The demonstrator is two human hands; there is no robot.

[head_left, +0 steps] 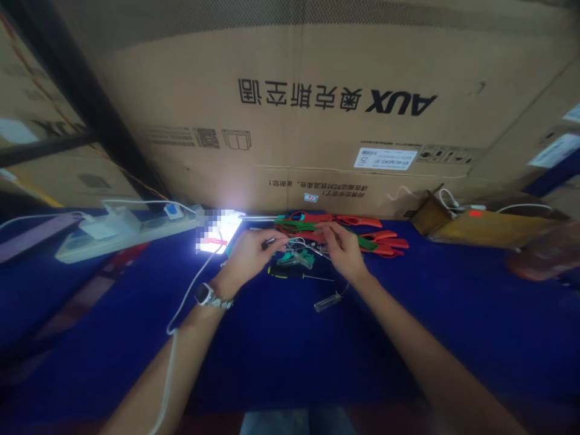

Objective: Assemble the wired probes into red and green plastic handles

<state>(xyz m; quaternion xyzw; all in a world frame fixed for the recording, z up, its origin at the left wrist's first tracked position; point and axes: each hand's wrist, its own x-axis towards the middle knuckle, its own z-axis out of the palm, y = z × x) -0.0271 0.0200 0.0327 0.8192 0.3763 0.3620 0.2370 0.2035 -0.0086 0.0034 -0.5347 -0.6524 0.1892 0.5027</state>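
My left hand (250, 252), with a watch on its wrist, is closed in a pinch on a small dark metal part at its fingertips. My right hand (343, 248) is closed too, its fingers pinching thin wires (304, 244) strung between the two hands. Both hands hover over a blue cloth-covered table (281, 356). Just below them lie a black-handled screwdriver (290, 273) and a small clear tube-like part (328, 301). Red and green pliers-like tools (362, 232) lie behind the hands.
A lit phone (218, 232) with a white cable lies left of my hands. A white power strip (113, 232) with plugs sits at far left. A large cardboard box (317, 121) walls the back. A small open cardboard box (475, 226) stands at right.
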